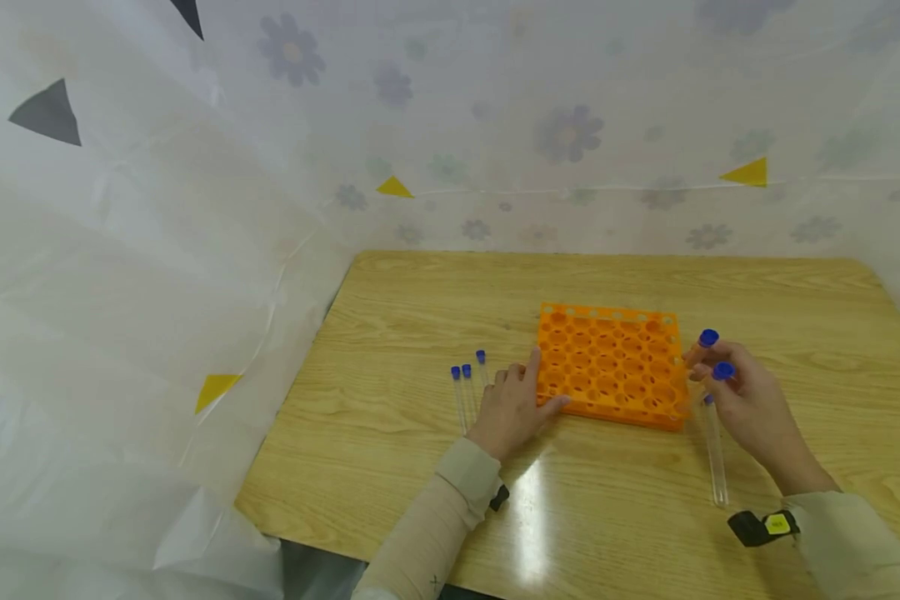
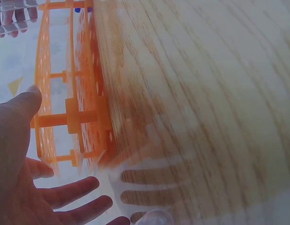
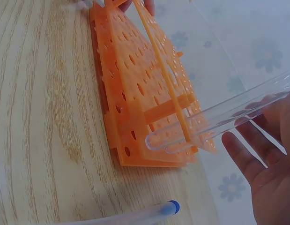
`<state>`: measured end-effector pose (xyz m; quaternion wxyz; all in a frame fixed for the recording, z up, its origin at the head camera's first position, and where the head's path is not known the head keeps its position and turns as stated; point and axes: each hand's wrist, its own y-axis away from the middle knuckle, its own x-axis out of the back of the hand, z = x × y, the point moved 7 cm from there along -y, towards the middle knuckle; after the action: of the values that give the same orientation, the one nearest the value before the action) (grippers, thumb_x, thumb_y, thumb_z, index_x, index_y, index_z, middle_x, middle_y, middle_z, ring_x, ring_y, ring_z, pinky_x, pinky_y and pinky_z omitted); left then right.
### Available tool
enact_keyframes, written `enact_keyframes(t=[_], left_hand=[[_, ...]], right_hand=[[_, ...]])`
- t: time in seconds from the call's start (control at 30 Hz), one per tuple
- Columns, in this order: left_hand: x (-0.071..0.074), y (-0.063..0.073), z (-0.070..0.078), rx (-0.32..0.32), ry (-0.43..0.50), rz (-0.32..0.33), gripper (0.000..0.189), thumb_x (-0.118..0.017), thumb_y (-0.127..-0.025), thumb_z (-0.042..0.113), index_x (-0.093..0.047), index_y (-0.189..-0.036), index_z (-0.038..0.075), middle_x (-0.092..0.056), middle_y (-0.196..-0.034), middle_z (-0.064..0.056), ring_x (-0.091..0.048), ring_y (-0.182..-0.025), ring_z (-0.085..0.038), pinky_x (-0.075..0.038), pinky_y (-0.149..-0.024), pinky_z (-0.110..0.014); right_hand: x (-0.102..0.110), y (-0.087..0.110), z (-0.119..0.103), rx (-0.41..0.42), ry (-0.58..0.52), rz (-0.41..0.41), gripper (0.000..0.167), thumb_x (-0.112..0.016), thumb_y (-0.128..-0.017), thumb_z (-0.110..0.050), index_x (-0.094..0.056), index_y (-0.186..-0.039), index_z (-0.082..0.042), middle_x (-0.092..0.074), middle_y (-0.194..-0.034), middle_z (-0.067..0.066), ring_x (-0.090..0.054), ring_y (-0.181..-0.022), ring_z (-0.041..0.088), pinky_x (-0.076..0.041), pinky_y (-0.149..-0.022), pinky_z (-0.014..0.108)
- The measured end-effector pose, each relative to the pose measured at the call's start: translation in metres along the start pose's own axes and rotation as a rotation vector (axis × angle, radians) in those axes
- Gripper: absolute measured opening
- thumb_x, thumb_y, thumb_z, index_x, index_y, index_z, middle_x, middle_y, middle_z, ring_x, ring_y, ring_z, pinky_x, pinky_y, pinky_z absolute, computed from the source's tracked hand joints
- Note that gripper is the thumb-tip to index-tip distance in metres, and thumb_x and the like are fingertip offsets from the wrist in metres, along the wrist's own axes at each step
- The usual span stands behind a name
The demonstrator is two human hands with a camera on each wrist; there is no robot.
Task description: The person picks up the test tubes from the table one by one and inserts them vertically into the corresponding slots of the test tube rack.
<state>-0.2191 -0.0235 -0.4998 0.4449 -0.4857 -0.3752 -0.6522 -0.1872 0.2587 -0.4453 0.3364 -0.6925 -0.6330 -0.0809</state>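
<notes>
Right of the frame's centre, our left hand (image 1: 512, 408), fingers extended, rests against the orange rack (image 1: 617, 364) while our right hand (image 1: 753, 408) pinches clear tubes (image 3: 224, 117), which tilted entry could jam.

An orange holed rack (image 1: 607, 362) sits flat on the surface (image 1: 420, 308); two clear, blue-capped tubes (image 3: 229, 111) slant, rounded tips at its right end!

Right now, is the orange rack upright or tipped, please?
Upright: the orange rack stands with its base on the table, holes facing up.
</notes>
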Motion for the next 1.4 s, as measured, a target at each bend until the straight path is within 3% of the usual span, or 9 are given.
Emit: enact_keyframes(t=[0.23, 0.43, 0.8, 0.97, 1.07, 1.2, 1.27, 1.4], left_hand=[[-0.001, 0.0, -0.001, -0.001, 0.002, -0.001, 0.088, -0.027, -0.094, 0.074, -0.007, -0.161, 0.02, -0.055, -0.138, -0.012, -0.058, -0.118, -0.029, -0.056, -0.085, -0.043], [0.0, 0.0, -0.001, -0.005, -0.003, 0.003, 0.088, -0.027, -0.094, 0.074, -0.007, -0.161, 0.02, -0.056, -0.137, -0.012, -0.059, -0.118, -0.029, -0.057, -0.083, -0.043], [0.0, 0.0, 0.0, -0.004, -0.008, 0.005, 0.088, -0.028, -0.094, 0.073, -0.008, -0.161, 0.019, -0.056, -0.137, -0.011, -0.059, -0.116, -0.028, -0.057, -0.082, -0.042], [0.0, 0.0, 0.0, 0.001, 0.0, -0.001, 0.088, -0.028, -0.094, 0.073, -0.008, -0.161, 0.019, -0.055, -0.137, -0.011, -0.059, -0.117, -0.028, -0.057, -0.083, -0.042], [-0.001, 0.0, 0.0, 0.007, 0.008, -0.007, 0.089, -0.028, -0.094, 0.074, -0.007, -0.161, 0.02, -0.055, -0.138, -0.011, -0.059, -0.117, -0.028, -0.057, -0.083, -0.041], [-0.001, 0.0, -0.001, 0.011, 0.015, -0.01, 0.089, -0.028, -0.094, 0.074, -0.006, -0.161, 0.021, -0.054, -0.138, -0.011, -0.058, -0.116, -0.028, -0.056, -0.082, -0.041], [-0.001, 0.0, -0.001, 0.01, 0.016, -0.01, 0.089, -0.028, -0.094, 0.074, -0.006, -0.161, 0.021, -0.054, -0.138, -0.011, -0.058, -0.116, -0.027, -0.056, -0.082, -0.04], [-0.001, 0.0, -0.001, 0.008, 0.012, -0.006, 0.089, -0.028, -0.094, 0.074, -0.006, -0.161, 0.02, -0.055, -0.137, -0.011, -0.059, -0.115, -0.027, -0.057, -0.082, -0.04]], right_hand=[[0.0, 0.004, 0.002, -0.019, 0.02, 0.0, 0.02, -0.055, -0.1, -0.006, -0.056, -0.119, -0.002, -0.055, -0.109, -0.029, -0.054, -0.093, -0.016, -0.044, -0.073, 0.001], [-0.001, 0.006, 0.005, -0.031, 0.024, -0.003, 0.022, -0.055, -0.101, -0.008, -0.056, -0.121, 0.001, -0.053, -0.111, -0.027, -0.05, -0.102, -0.018, -0.038, -0.082, -0.005], [0.004, 0.012, 0.018, -0.1, 0.042, -0.01, 0.026, -0.052, -0.102, -0.009, -0.055, -0.127, -0.002, -0.053, -0.114, -0.023, -0.049, -0.102, -0.019, -0.041, -0.077, -0.003], [0.009, 0.016, 0.025, -0.138, 0.088, -0.024, 0.03, -0.052, -0.103, -0.015, -0.054, -0.128, 0.001, -0.05, -0.11, -0.027, -0.045, -0.096, -0.023, -0.04, -0.074, -0.003], [0.01, 0.019, 0.03, -0.164, 0.123, -0.04, 0.03, -0.053, -0.103, -0.017, -0.054, -0.124, 0.003, -0.057, -0.11, -0.014, -0.041, -0.093, -0.025, -0.039, -0.071, -0.003], [0.008, 0.023, 0.038, -0.197, 0.167, -0.09, 0.027, -0.053, -0.102, -0.016, -0.054, -0.117, 0.006, -0.061, -0.112, 0.021, -0.037, -0.091, -0.024, -0.039, -0.068, -0.001], [0.005, 0.025, 0.04, -0.222, 0.186, -0.125, 0.027, -0.052, -0.102, -0.016, -0.054, -0.116, 0.007, -0.06, -0.114, 0.028, -0.05, -0.093, -0.011, -0.039, -0.066, 0.0], [0.0, 0.028, 0.044, -0.265, 0.213, -0.185, 0.033, -0.052, -0.102, -0.017, -0.052, -0.122, 0.01, -0.058, -0.115, 0.032, -0.063, -0.097, 0.033, -0.042, -0.063, 0.007]])
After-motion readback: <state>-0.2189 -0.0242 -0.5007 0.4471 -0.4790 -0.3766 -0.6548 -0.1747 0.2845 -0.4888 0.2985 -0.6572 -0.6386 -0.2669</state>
